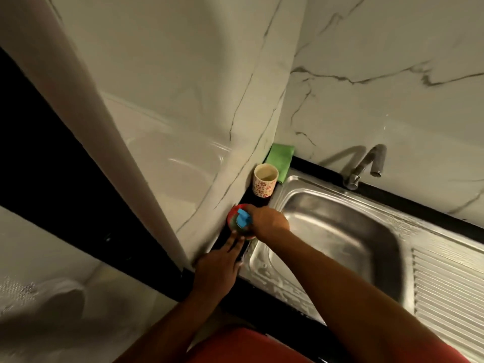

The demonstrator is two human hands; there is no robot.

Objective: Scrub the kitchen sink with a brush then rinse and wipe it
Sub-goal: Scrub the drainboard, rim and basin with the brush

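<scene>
Your right hand (268, 221) grips the red pump bottle (239, 218) beside the sink (340, 231). Your left hand (218, 265) lies with fingers straight, fingertips touching its base.

We logged a cream cup (265, 183) with red flower print, upright on the black counter strip (319, 166), tucked into the corner of the grey-veined marble wall (366, 74).

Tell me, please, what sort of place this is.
Most likely a home kitchen: a stainless steel sink with a ribbed drainboard, a tap at the marble-patterned wall, and a patterned cup beside a green cloth.
</scene>
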